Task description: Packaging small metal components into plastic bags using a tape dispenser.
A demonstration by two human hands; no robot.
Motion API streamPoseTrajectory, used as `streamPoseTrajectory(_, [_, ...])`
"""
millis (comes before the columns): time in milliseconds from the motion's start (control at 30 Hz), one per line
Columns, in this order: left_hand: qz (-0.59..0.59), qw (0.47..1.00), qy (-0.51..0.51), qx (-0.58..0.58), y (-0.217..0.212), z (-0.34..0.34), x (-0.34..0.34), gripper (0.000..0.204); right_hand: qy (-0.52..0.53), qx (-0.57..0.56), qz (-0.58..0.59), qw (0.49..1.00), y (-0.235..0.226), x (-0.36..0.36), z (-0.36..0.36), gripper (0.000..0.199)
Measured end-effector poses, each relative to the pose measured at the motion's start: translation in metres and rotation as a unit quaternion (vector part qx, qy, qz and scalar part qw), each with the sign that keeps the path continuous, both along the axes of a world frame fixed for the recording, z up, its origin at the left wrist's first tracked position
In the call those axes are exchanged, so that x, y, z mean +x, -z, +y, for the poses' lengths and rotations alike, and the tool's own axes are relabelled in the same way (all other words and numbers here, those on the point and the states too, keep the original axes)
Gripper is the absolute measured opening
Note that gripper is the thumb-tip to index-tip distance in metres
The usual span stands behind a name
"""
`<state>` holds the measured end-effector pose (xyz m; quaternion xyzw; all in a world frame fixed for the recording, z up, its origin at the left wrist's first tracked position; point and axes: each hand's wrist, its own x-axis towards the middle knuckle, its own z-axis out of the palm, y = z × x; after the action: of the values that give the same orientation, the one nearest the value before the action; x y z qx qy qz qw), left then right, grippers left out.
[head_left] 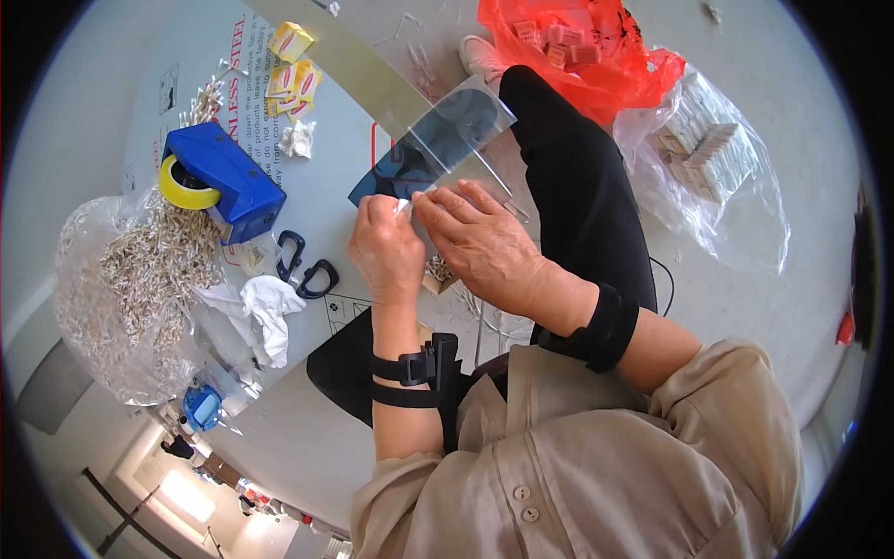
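Note:
My left hand (pixel 386 244) is closed, with a small white piece (pixel 402 207) showing at its fingertips; I cannot tell what the piece is. Beside it, my right hand (pixel 480 244) has its fingers stretched forward, fingertips near the white piece and at the near edge of a clear, dark-tinted pane (pixel 463 119). Its thumb is hidden. Partly under my hands, a small brown box (pixel 436 279) holds cotton swabs. Left of my left hand lie dark blue-handled scissors (pixel 319 279), their blades hidden.
A blue tape dispenser (pixel 233 177) with yellow tape stands by a big clear bag of cotton swabs (pixel 140 279). Crumpled white tissue (pixel 268 312) lies near it. Small yellow packets (pixel 291 86) sit farther back. At right are a red plastic bag (pixel 596 84) and a clear bag of white packs (pixel 712 154).

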<state>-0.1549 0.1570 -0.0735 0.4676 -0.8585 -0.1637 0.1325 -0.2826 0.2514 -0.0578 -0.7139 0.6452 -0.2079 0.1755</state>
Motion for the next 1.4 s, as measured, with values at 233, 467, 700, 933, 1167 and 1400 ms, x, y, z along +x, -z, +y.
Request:
streamPoseTrajectory(233, [-0.025, 0.999, -0.022, -0.020, 0.003, -0.023, -0.002, 0.010, 0.004, -0.033, 0.037, 0.999, 0.001, 0.003, -0.003, 0.045])
streamPoseTrajectory(467, [-0.004, 1.000, -0.017, -0.024, 0.001, -0.012, -0.007, 0.015, -0.001, -0.048, 0.064, 0.997, 0.000, 0.000, -0.003, 0.038])
streamPoseTrajectory(700, [-0.018, 0.998, -0.046, -0.038, 0.003, -0.012, -0.005, 0.014, -0.009, -0.040, 0.042, 0.998, 0.000, 0.003, -0.002, 0.038])
streamPoseTrajectory(933, [-0.010, 0.999, -0.016, -0.035, 0.006, -0.004, 0.001, 0.012, 0.001, -0.027, 0.020, 0.999, -0.004, 0.000, -0.002, 0.043])
streamPoseTrajectory(1167, [-0.011, 0.999, -0.017, -0.026, 0.003, -0.005, 0.000, 0.013, -0.008, -0.044, 0.031, 0.999, 0.000, -0.001, -0.001, 0.040])
streamPoseTrajectory(1400, [-0.024, 0.997, -0.021, -0.074, 0.004, -0.018, -0.004, 0.013, 0.004, -0.009, 0.023, 1.000, -0.002, 0.001, -0.004, 0.045])
